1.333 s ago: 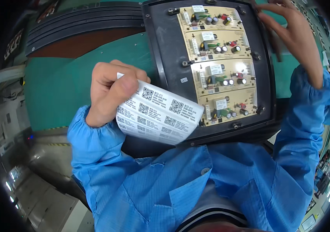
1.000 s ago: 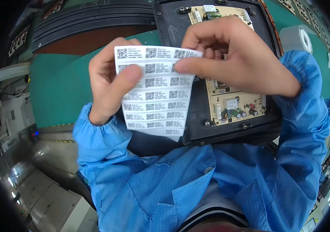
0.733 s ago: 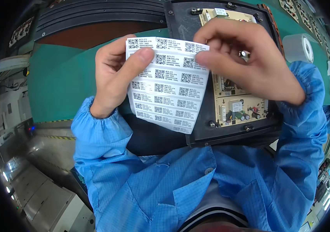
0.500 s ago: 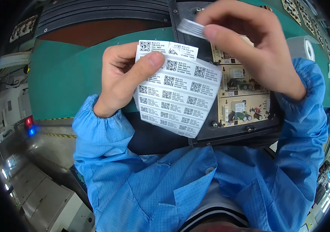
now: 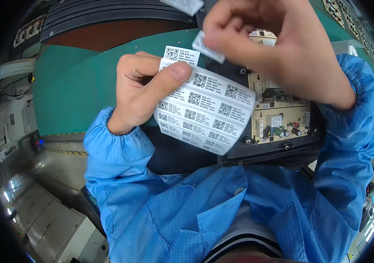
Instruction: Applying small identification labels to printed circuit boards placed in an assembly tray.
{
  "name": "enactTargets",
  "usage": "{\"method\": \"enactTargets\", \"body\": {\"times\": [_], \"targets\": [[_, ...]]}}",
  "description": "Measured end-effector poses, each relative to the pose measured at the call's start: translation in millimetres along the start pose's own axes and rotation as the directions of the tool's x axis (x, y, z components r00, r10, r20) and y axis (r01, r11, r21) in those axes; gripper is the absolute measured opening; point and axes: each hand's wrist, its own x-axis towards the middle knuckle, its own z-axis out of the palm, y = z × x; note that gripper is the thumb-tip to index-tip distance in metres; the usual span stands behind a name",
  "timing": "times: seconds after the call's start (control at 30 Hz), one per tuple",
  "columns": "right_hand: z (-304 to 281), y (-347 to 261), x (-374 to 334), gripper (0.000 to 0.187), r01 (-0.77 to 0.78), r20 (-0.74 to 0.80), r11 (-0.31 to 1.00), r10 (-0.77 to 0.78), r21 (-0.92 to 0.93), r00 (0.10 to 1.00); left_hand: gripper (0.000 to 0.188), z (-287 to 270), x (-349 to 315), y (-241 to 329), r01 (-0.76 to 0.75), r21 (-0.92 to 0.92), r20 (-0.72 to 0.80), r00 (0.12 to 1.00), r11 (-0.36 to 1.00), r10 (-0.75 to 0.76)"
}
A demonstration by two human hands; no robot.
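My left hand [image 5: 143, 90] grips a white sheet of labels [image 5: 211, 107], its thumb pressed on the upper left part. Rows of printed square codes cover the sheet, which curves downward. One label [image 5: 181, 55] stands up past the sheet's top edge, beside that thumb. Just right of it, my right hand [image 5: 265, 48] pinches a single white label [image 5: 208, 47] between thumb and fingers; motion blurs it somewhat. A further white label piece [image 5: 182, 5] shows at the top edge of the picture, near the right fingers; what holds it is out of view.
Beneath my right hand lies a black tray [image 5: 279, 153] holding tan circuit boards [image 5: 283, 125] with upright components. A green mat [image 5: 73, 92] covers the bench. Behind stands a dark ribbed panel [image 5: 116, 15]. A clear roll [image 5: 349, 48] sits at the right, partly behind my sleeve.
The upper right label has come off the sheet and is now in my right hand's pinch. The white label piece by that hand has moved up and left. My left hand still holds the sheet.
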Motion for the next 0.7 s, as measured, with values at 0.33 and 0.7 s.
{"method": "enactTargets", "body": {"times": [0.33,0.7], "targets": [[23,14,-10,0.044,0.121,-0.290,0.986,-0.083,0.117,0.953,0.023,0,-1,-5,-0.055,0.006,-0.042,0.998,0.998,0.055],[28,40,-29,0.045,0.223,-0.317,0.964,-0.260,-0.146,0.912,0.031,5,-2,-18,0.281,-0.029,-0.214,0.936,0.959,-0.281]]}}
